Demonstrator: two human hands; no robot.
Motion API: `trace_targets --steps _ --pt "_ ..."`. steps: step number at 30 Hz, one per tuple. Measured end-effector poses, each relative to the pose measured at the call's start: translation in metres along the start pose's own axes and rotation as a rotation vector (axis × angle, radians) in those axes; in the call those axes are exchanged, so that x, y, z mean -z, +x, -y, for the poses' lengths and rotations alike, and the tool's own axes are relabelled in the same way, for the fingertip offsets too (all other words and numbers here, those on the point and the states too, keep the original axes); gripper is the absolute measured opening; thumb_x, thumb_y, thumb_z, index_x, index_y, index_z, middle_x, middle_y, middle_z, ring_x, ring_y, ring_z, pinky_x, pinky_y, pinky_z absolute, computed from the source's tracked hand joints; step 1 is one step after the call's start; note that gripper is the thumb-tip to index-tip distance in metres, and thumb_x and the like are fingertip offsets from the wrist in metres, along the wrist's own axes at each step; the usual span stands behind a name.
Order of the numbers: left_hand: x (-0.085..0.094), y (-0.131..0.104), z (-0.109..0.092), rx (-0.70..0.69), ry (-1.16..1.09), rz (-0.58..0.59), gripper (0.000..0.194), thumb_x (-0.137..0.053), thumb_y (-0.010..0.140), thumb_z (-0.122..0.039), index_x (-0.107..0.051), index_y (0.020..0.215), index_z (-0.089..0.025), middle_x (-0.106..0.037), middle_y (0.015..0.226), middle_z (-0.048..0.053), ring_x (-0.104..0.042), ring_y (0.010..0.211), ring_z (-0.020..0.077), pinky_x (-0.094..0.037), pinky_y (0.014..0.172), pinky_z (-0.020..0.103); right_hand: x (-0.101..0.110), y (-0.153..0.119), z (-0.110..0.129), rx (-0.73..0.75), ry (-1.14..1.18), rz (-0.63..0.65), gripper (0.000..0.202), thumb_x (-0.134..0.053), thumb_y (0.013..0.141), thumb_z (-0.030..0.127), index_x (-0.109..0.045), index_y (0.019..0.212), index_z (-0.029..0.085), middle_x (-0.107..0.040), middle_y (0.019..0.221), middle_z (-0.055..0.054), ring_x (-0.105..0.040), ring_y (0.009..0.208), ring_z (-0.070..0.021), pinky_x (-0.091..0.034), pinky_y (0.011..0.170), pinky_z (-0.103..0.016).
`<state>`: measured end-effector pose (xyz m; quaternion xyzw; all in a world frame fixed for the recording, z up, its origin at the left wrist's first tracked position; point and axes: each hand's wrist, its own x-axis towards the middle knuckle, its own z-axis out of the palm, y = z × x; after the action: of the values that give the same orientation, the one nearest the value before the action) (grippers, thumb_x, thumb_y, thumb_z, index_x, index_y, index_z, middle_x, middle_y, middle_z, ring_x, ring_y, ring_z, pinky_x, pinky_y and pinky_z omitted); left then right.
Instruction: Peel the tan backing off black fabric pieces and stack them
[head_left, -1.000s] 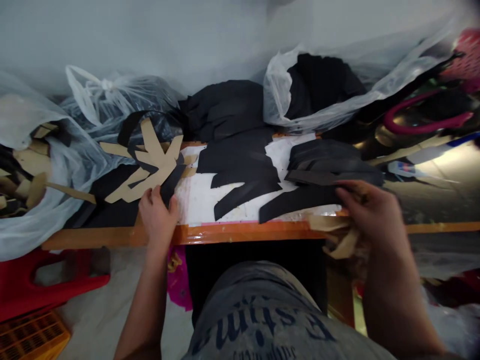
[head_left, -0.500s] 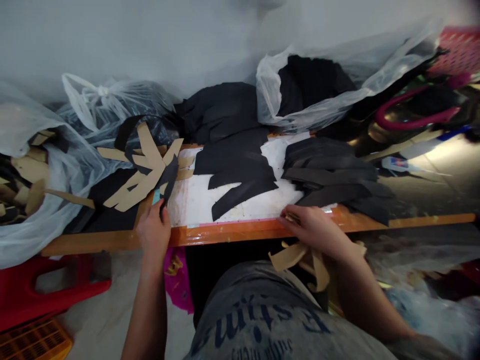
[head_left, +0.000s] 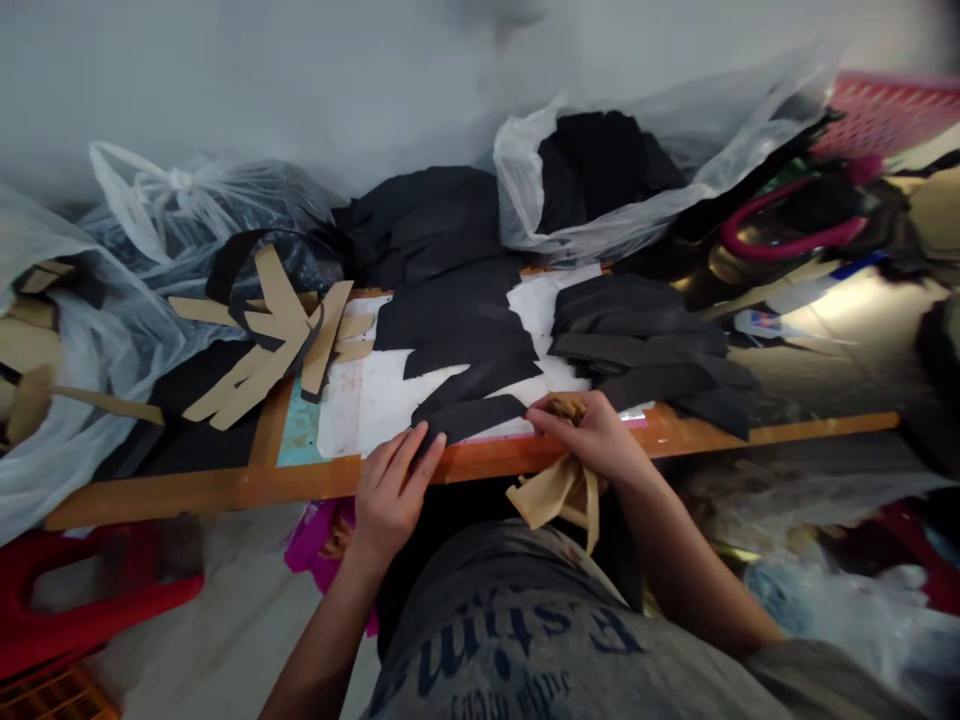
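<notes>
A black strip (head_left: 480, 418), pointed at its right end, lies along the front edge of the white work surface (head_left: 349, 405). My left hand (head_left: 394, 490) grips its left end between thumb and fingers. Crumpled tan paper strips (head_left: 555, 490) are bunched in my closed right hand (head_left: 592, 435) and hang below the table edge. That hand's fingertips also touch the black strip's right tip. Behind it spreads a fanned pile of black strips (head_left: 457, 310). To the left lies a loose heap of tan-faced strips (head_left: 274, 335).
Another black strip pile (head_left: 637, 335) is on the right. Clear plastic bags (head_left: 517, 200) stand along the wall, one tied (head_left: 180, 190). A red stool (head_left: 97, 590) and a magenta bag (head_left: 319, 545) are below the orange-brown table edge (head_left: 300, 490). A pink basket (head_left: 892, 110) sits far right.
My left hand has let go of a strip at the left heap, where it now lies tan side up, and has moved right onto the black strip. The right hand keeps its tan paper.
</notes>
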<state>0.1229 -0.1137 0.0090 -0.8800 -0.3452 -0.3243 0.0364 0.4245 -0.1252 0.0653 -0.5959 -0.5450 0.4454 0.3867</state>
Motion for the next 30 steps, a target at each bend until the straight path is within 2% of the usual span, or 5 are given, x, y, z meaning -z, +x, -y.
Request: trace_targets --steps 8,14,20,25,30 --pt "0.012 0.014 -0.007 0.117 -0.243 0.097 0.055 -0.065 0.091 -0.016 -0.057 0.144 -0.029 -0.072 0.122 0.011 -0.068 0.108 0.0246 -0.055 0.097 0.044 -0.012 -0.007 -0.001 -0.029 0.322 0.071 0.028 -0.08 0.078 0.039 -0.065 0.07 0.018 -0.056 0.06 0.004 -0.047 0.056 -0.0106 -0.037 0.055 -0.025" --pt "0.007 0.056 -0.037 0.106 -0.565 0.03 0.055 -0.056 0.093 -0.003 -0.059 0.142 -0.028 -0.066 0.124 0.009 -0.067 0.111 0.0165 -0.058 0.092 0.03 -0.033 -0.013 0.012 0.0 0.555 0.245 0.033 -0.082 0.078 0.037 -0.057 0.065 0.019 -0.048 0.058 0.006 -0.038 0.051 -0.0081 -0.03 0.051 -0.024" --pt "0.005 0.078 -0.048 0.112 -0.738 -0.042 0.032 -0.064 0.091 -0.005 -0.071 0.115 -0.025 -0.071 0.107 0.004 -0.07 0.098 0.0123 -0.059 0.083 0.025 -0.051 -0.015 0.007 -0.021 0.769 0.269 0.043 -0.085 0.075 0.045 -0.051 0.065 0.021 -0.047 0.057 0.007 -0.039 0.046 -0.0075 -0.03 0.044 -0.022" --pt "0.002 0.056 -0.042 0.324 -0.588 -0.248 0.02 -0.068 0.088 -0.009 -0.073 0.101 -0.023 -0.072 0.105 0.003 -0.07 0.096 0.0148 -0.059 0.083 0.03 -0.047 -0.012 0.0 -0.194 0.961 -0.009 0.035 -0.076 0.083 0.052 -0.057 0.082 0.023 -0.056 0.064 0.005 -0.048 0.043 -0.0101 -0.039 0.038 -0.023" --pt "0.011 0.025 0.002 0.809 -0.652 -0.714 0.012 -0.065 0.092 -0.024 -0.054 0.097 -0.021 -0.071 0.1 0.003 -0.071 0.089 0.0152 -0.059 0.081 0.034 0.019 -0.007 -0.029 -0.085 1.091 -0.375 0.036 -0.085 0.075 0.04 -0.052 0.077 0.025 -0.059 0.07 0.006 -0.063 0.065 -0.013 -0.06 0.072 -0.03"
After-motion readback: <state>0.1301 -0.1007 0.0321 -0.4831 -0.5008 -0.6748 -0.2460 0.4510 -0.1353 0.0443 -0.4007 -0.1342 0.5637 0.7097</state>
